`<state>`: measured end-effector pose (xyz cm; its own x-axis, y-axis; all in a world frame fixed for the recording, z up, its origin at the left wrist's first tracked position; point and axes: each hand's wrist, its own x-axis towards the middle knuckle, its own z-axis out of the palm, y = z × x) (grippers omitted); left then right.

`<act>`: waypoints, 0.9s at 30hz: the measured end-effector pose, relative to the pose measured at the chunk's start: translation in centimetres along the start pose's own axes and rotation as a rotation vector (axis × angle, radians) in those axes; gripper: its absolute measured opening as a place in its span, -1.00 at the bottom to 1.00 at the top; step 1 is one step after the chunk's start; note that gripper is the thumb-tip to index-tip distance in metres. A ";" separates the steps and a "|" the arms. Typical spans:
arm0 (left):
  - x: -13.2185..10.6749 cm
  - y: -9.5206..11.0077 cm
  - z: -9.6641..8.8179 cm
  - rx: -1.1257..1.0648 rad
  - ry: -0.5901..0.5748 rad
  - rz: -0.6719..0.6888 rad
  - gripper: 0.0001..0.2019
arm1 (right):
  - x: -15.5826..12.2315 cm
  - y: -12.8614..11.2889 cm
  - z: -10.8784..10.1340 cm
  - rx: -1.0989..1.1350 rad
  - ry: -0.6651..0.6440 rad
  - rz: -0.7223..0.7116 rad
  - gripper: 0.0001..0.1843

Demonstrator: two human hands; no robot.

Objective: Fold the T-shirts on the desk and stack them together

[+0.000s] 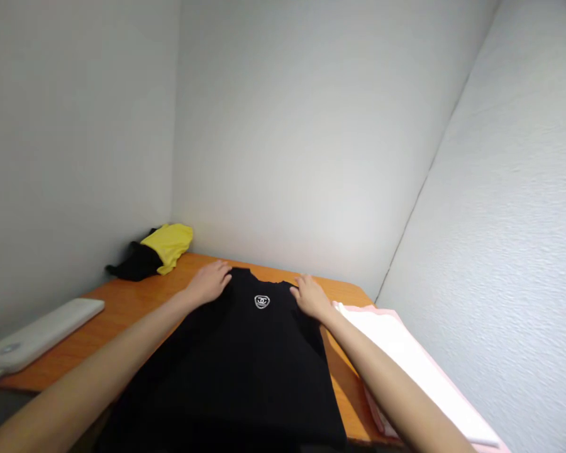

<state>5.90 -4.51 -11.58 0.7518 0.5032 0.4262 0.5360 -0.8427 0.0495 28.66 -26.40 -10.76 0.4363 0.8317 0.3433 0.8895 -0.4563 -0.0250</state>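
Observation:
A black T-shirt (245, 358) lies flat on an orange wooden table (122, 311), its collar pointing away from me and a small white logo (261, 302) on its chest. My left hand (207, 282) rests palm down on the shirt's shoulder near the collar. My right hand (311, 297) lies the same way on the opposite shoulder. Neither hand grips the fabric. The lower part of the shirt runs past the table's near edge and out of view.
A bunched yellow and black garment (155, 255) sits in the far left corner against the walls. A white flat pad (38, 333) lies along the left edge of the table. A folded white cloth with pink edging (405, 358) lies at the right. Grey-white walls close the back and both sides.

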 end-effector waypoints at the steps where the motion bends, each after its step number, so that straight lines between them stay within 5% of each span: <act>1: -1.0 -0.1 2.4 -0.014 -0.079 0.000 -0.50 | -1.0 -0.2 2.3 0.011 -0.085 -0.002 -0.41; 4: -2.9 -1.2 7.5 -0.037 -0.242 -0.055 -0.30 | -3.1 -0.1 7.4 0.057 -0.310 0.065 -0.16; 7: -3.3 -2.5 9.4 -0.045 -0.307 -0.105 -0.21 | -3.3 0.9 9.5 0.084 -0.336 0.108 -0.12; 14: -2.4 -3.7 9.6 -0.046 -0.316 -0.112 -0.25 | -1.9 1.7 10.4 0.070 -0.298 0.111 -0.15; 18: -1.2 -2.5 8.3 -0.043 -0.272 -0.082 -0.36 | -1.2 1.4 10.3 0.132 -0.328 0.118 -0.14; 22: -3.6 3.7 4.7 -0.048 -0.118 0.055 -0.45 | 0.9 3.8 8.1 0.177 -0.312 0.141 -0.18; 25: -9.9 12.3 3.2 -0.157 0.091 0.364 -0.54 | 2.7 7.6 6.1 0.146 -0.217 0.253 -0.30; 27: -14.3 18.7 4.3 -0.227 0.319 0.528 -0.53 | 3.4 10.3 5.6 0.123 -0.185 0.345 -0.40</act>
<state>6.81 -26.70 -20.66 0.7224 -0.0411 0.6902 0.0057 -0.9978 -0.0654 40.09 -26.50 -15.05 0.7193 0.6842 0.1207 0.6911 -0.6869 -0.2248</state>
